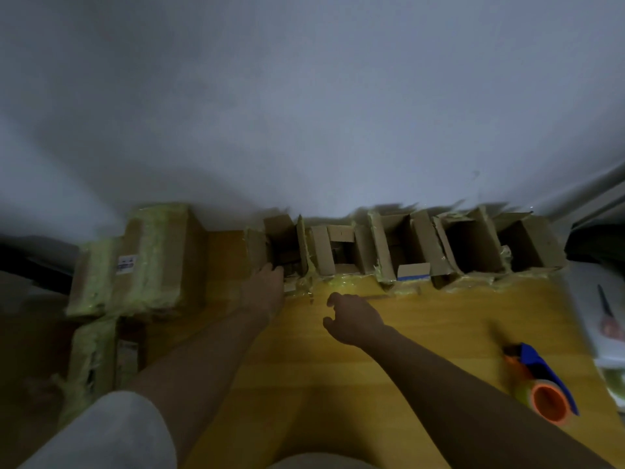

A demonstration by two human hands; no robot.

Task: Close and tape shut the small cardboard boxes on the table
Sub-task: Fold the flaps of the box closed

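Observation:
Several small cardboard boxes stand in a row along the far edge of the yellow wooden table (422, 333), flaps up and tops open. My left hand (265, 289) reaches to the leftmost open box (280, 245) and touches its near edge; whether the fingers grip it is hidden by blur. My right hand (351, 316) hovers over the table in front of the second box (340, 248), fingers loosely curled, holding nothing. A tape dispenser (541, 390) with a blue body and an orange roll core lies at the right near corner.
Taped-shut larger boxes (148, 262) sit stacked at the left, another taped box (101, 360) below them. A white surface with scissors (605, 313) lies past the table's right edge. A pale wall stands directly behind the box row.

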